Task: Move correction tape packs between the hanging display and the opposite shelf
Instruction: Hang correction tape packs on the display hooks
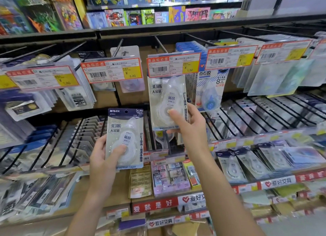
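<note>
right hand [189, 124] is pinching upright hanging pack [167, 101] under its hook; left hand [104, 158] is gripping loose pack [124, 138] lower-left

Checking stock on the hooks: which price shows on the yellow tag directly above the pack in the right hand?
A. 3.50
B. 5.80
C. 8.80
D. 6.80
B: the price tag hanging over the correction tape pack that the right hand grips reads 5.80; the 6.80 tag is on the next hook to its left.
</note>
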Available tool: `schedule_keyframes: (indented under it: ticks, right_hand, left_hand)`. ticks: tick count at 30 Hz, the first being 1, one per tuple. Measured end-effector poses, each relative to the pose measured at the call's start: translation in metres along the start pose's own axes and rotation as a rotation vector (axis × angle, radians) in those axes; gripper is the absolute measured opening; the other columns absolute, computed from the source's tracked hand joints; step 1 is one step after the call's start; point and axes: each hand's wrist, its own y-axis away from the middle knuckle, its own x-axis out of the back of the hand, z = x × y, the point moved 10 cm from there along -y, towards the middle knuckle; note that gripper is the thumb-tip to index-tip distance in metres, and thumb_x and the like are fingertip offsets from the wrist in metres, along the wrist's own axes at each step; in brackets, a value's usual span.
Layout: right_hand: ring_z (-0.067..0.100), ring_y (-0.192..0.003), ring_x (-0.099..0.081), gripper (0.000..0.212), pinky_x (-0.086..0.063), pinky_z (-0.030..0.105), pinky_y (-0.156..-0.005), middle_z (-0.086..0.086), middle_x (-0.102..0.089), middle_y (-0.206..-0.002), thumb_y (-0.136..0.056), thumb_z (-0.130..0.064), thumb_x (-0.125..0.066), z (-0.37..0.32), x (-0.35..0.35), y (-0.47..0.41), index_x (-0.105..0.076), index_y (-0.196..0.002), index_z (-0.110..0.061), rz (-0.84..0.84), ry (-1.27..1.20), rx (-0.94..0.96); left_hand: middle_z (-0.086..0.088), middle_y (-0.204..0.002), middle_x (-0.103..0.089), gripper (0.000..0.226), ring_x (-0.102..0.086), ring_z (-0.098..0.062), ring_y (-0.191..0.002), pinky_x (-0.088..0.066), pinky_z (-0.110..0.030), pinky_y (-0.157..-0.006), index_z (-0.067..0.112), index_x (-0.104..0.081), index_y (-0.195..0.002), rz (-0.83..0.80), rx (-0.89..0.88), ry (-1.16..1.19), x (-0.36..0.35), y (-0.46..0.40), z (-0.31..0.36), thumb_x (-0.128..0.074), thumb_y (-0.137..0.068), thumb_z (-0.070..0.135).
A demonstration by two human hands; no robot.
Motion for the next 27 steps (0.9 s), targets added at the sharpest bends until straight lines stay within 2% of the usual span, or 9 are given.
schedule_keyframes:
  ticks: [2, 4, 8, 13, 14, 16, 19, 24, 27]
  right_hand:
    - [0.016, -0.099, -0.072, 0.023, -0.059, 0.049, -0.085, -0.014, -0.074, -0.104, -0.09, -0.03, -0.074, 0.008, -0.003, -0.007, -0.06, -0.106, -0.038, 0.033, -0.046, -0.027]
    - [0.014, -0.095, -0.072, 0.027, -0.06, 0.046, -0.084, -0.02, -0.069, -0.108, -0.089, -0.033, -0.076, 0.017, -0.007, -0.014, -0.056, -0.106, -0.041, 0.056, -0.091, -0.058]
    - [0.008, -0.074, -0.073, 0.055, -0.06, 0.05, -0.082, 0.005, -0.059, -0.135, -0.091, -0.033, -0.074, 0.036, -0.018, -0.024, -0.051, -0.137, -0.012, 0.087, -0.135, -0.117]
    - [0.02, -0.117, -0.066, 0.094, -0.053, 0.056, -0.098, 0.008, -0.056, -0.142, -0.07, -0.063, -0.084, 0.057, -0.025, -0.037, -0.049, -0.143, -0.014, 0.139, -0.191, -0.146]
    - [0.019, -0.113, -0.068, 0.093, -0.053, 0.056, -0.098, 0.008, -0.058, -0.141, -0.071, -0.06, -0.084, 0.061, -0.026, -0.04, -0.049, -0.143, -0.013, 0.148, -0.213, -0.155]
    - [0.014, -0.095, -0.073, 0.071, -0.057, 0.048, -0.091, 0.007, -0.065, -0.131, -0.082, -0.042, -0.081, 0.066, -0.026, -0.047, -0.053, -0.139, -0.01, 0.146, -0.241, -0.17]
    - [0.015, -0.094, -0.071, 0.038, -0.057, 0.033, -0.078, 0.004, -0.073, -0.114, -0.09, -0.025, -0.075, 0.072, -0.026, -0.062, -0.062, -0.124, -0.012, 0.131, -0.249, -0.148]
    - [0.017, -0.095, -0.071, 0.031, -0.059, 0.029, -0.081, 0.008, -0.072, -0.115, -0.087, -0.023, -0.078, 0.083, -0.028, -0.086, -0.065, -0.115, -0.017, 0.158, -0.3, -0.186]
    - [0.02, -0.101, -0.072, 0.033, -0.06, 0.031, -0.085, 0.009, -0.072, -0.116, -0.087, -0.021, -0.078, 0.088, -0.03, -0.098, -0.065, -0.116, -0.013, 0.156, -0.333, -0.193]
  left_hand:
    - [0.003, -0.106, -0.076, 0.035, -0.074, -0.02, -0.097, -0.058, -0.04, -0.077, 0.026, -0.06, -0.119, 0.016, 0.003, -0.008, 0.005, 0.0, -0.001, -0.063, -0.093, 0.003]
    - [0.002, -0.107, -0.075, 0.035, -0.073, -0.021, -0.097, -0.057, -0.041, -0.077, 0.025, -0.06, -0.12, 0.037, -0.001, -0.012, 0.011, -0.001, -0.001, -0.063, -0.093, 0.003]
    - [0.008, -0.102, -0.076, 0.035, -0.074, -0.017, -0.093, -0.057, -0.039, -0.073, 0.03, -0.06, -0.115, 0.063, -0.005, -0.002, 0.02, -0.002, 0.004, -0.063, -0.093, 0.003]
    - [0.002, -0.106, -0.075, 0.035, -0.074, -0.022, -0.094, -0.058, -0.043, -0.075, 0.029, -0.061, -0.116, 0.071, -0.009, -0.013, 0.029, -0.007, 0.007, -0.063, -0.093, 0.002]
    - [0.002, -0.106, -0.075, 0.036, -0.074, -0.021, -0.095, -0.057, -0.044, -0.076, 0.03, -0.061, -0.115, 0.076, -0.012, -0.013, 0.031, -0.009, 0.008, -0.062, -0.093, 0.002]
    - [0.003, -0.107, -0.075, 0.036, -0.074, -0.02, -0.096, -0.057, -0.044, -0.077, 0.03, -0.061, -0.115, 0.079, -0.017, -0.02, 0.031, -0.012, 0.009, -0.062, -0.093, 0.001]
    - [0.001, -0.11, -0.075, 0.035, -0.073, -0.023, -0.099, -0.058, -0.047, -0.078, 0.022, -0.06, -0.121, 0.065, -0.027, -0.034, 0.03, -0.017, 0.011, -0.062, -0.093, 0.001]
    - [0.007, -0.105, -0.075, 0.034, -0.074, -0.018, -0.095, -0.062, -0.032, -0.069, 0.028, -0.061, -0.113, 0.053, -0.062, -0.055, 0.023, -0.029, 0.015, -0.062, -0.093, 0.001]
    - [0.003, -0.108, -0.075, 0.036, -0.074, -0.019, -0.096, -0.062, -0.039, -0.073, 0.033, -0.061, -0.111, 0.052, -0.065, -0.043, 0.018, -0.035, 0.016, -0.062, -0.094, 0.001]
